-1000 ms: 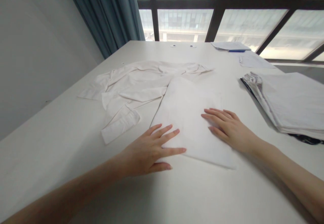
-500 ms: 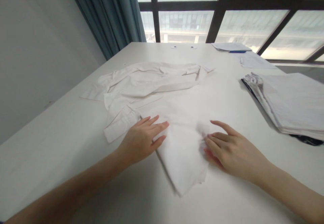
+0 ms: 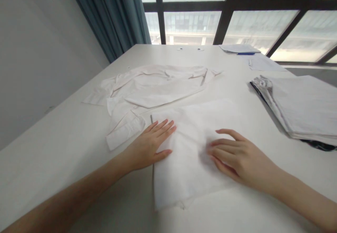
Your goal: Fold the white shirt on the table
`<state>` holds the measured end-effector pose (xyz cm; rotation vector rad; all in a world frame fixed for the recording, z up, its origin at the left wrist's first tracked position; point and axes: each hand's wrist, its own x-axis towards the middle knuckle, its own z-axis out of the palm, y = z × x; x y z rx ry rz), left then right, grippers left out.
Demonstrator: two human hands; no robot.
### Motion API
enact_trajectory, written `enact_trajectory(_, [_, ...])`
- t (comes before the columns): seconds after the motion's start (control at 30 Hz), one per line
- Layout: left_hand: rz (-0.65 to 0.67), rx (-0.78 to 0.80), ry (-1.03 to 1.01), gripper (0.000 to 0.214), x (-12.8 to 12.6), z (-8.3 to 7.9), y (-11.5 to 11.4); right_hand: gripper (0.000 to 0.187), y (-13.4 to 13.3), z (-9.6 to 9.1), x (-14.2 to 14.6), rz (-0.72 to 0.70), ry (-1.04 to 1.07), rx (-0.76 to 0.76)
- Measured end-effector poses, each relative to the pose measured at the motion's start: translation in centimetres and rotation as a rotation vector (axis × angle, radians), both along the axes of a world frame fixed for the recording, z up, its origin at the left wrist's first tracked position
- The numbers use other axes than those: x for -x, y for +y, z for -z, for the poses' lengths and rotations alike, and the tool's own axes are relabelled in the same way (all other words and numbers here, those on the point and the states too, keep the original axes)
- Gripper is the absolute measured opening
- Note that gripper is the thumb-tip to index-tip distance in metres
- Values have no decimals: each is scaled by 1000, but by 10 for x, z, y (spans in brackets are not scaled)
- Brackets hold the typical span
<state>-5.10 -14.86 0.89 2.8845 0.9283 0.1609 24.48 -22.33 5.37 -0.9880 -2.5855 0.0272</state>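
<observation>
A folded white cloth point(image 3: 189, 177) lies in front of me, its left edge nearly straight and its near edge slightly frayed. My left hand point(image 3: 152, 143) rests flat on the cloth's left side, fingers spread and thumb apart. Over its right part is my right hand point(image 3: 237, 155), loosely bent, with the little finger lifted away from the others. Its fingertips are blurred and nothing shows in them. Beyond the cloth lies a crumpled white shirt-like garment point(image 3: 163, 89), with a folded flap point(image 3: 125, 131) reaching toward my left hand.
On the right, a stack of folded white fabric point(image 3: 310, 106) lies on something black point(image 3: 318, 145). At the far right are papers point(image 3: 239, 48) with a blue pen point(image 3: 246, 53). The white table point(image 3: 65, 134) runs to a window, with a blue curtain point(image 3: 113, 15) at left.
The white cloth has turned and spread, its near corner now squared and its left edge lying straighter. My left hand's fingers have flattened on it. My right hand has shifted slightly left and down.
</observation>
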Motion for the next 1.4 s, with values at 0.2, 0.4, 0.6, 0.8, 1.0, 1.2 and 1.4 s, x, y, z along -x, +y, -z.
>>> enact_trajectory(0.2, [45, -2, 61, 74, 0, -1, -2, 45, 40, 30, -39, 291, -174, 15])
enact_trajectory(0.4, [42, -26, 8, 70, -1, -1, -4, 58, 63, 56, -84, 551, -167, 132])
enact_trajectory(0.6, [254, 88, -26, 70, -14, -12, -35, 60, 66, 60, -90, 595, -134, 141])
enact_trajectory(0.8, [420, 201, -8, 71, -25, -21, -56, 56, 64, 54, -84, 647, -194, 72])
enact_trajectory(1.0, [298, 168, 43, 66, -11, -23, -27, 46, 58, 44, -74, 726, -282, -63])
enact_trajectory(1.2, [177, 225, 30, 79, 6, -30, -5, 35, 45, 32, -56, 708, -356, -236])
enact_trajectory(1.4, [190, 423, -127, 41, 8, -24, 0, 15, 21, 19, -16, 242, -89, 66])
